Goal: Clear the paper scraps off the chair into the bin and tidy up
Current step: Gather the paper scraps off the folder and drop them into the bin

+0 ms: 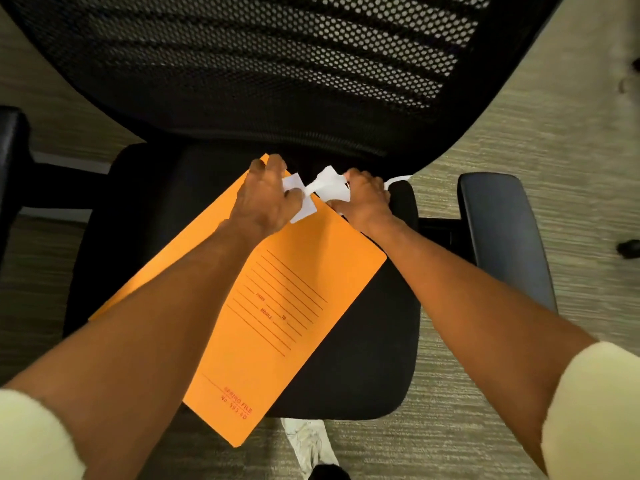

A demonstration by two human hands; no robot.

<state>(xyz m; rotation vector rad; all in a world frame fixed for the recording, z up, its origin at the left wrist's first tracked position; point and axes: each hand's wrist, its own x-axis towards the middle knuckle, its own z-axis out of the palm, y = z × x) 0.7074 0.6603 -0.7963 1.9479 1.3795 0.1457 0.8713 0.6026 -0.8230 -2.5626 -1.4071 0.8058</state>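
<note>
The pale sleeves (595, 410) are nearest, and from them both bare arms reach forward to the back of the seat (363, 358). There the white scraps (329, 188) are bunched between the two hands, over the far end of an orange file (294, 289) that lies slanted across the seat. The right hand (363, 199) closes around the bigger crumpled piece; the left hand (266, 199) pinches a flat scrap with its thumb. One more white strip (398, 180) shows behind the right hand, near the backrest (277, 64). I think loose pieces may slip out when the hands lift, because the bundle is not tight, and fall to the carpet (519, 133). No bin is in view.
</note>
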